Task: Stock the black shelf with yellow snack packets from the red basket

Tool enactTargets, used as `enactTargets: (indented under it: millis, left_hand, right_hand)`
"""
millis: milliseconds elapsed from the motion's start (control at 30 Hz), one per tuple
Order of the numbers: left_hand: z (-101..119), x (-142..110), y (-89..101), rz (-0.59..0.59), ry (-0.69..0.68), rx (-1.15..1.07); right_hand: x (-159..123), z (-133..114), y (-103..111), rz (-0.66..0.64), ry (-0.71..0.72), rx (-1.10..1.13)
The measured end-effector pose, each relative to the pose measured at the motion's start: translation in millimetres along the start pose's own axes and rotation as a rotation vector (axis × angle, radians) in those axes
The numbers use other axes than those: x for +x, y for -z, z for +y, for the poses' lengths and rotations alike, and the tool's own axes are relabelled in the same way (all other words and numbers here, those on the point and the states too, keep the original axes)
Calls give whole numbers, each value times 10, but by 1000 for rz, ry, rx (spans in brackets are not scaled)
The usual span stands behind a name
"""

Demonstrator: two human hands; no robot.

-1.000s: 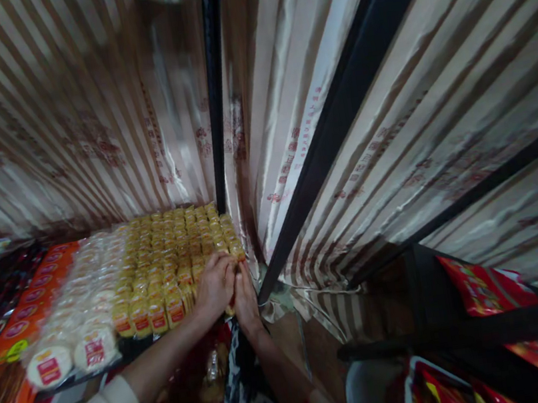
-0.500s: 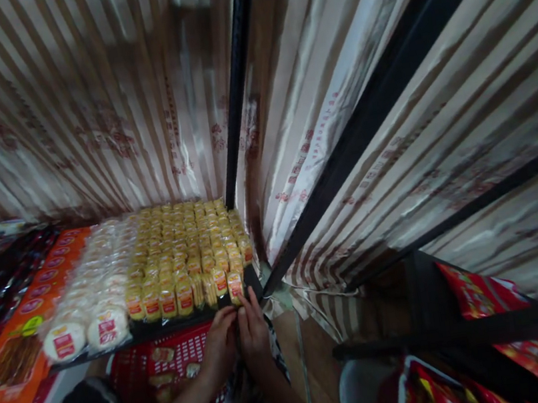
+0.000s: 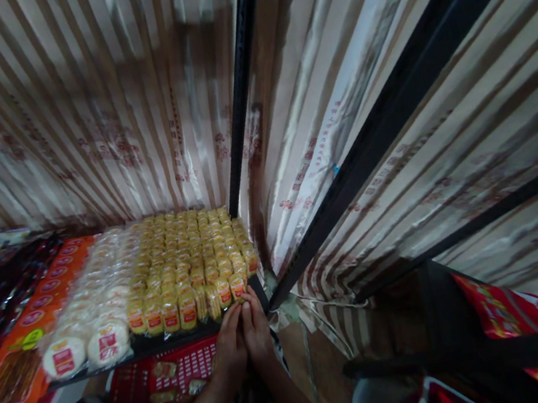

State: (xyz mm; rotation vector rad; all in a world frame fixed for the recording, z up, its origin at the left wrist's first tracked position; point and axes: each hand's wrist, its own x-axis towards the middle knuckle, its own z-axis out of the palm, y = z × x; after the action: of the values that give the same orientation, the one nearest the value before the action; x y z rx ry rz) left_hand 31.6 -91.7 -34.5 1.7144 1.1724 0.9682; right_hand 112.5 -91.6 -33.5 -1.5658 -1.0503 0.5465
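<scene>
My left hand [image 3: 231, 339] and my right hand [image 3: 256, 330] are side by side at the front right corner of the black shelf [image 3: 149, 344]. Their fingers are drawn together at the lower end of a small yellow biscuit packet [image 3: 237, 286] with a red label. The right fingertips lie against its lower right edge; the left fingertips partly hide its bottom. Just left of it stands another biscuit packet [image 3: 223, 293], upright. Behind and to the left, several tight rows of the same yellow packets [image 3: 181, 255] fill this part of the shelf.
Round white wrapped cakes [image 3: 108, 344] and orange snack bags [image 3: 6, 375] lie further left. Below the shelf, a red basket [image 3: 135, 390] holds a few packets. A black post [image 3: 238, 98] and striped curtains [image 3: 144, 112] close off the back. Red bags [image 3: 504, 304] sit at the right.
My hands have come closer together and now cover the packet's lower end. The view has shifted slightly, so the shelf appears lower.
</scene>
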Motion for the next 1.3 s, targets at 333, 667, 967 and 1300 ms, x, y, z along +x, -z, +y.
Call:
enactTargets:
  millis: [333, 667, 967, 1300]
  left_hand:
    - [-93, 23, -15, -30, -36, 2]
    - [138, 43, -20, -97, -15, -31]
    - [317, -65, 110, -40, -78, -8]
    - [-420, -835, 524, -12, 544, 64]
  right_hand:
    - [63, -64, 102, -17, -70, 79]
    - [336, -272, 76, -152, -160, 166]
    - [248, -202, 159, -147, -14, 110]
    - [-796, -178, -92, -396, 96, -88]
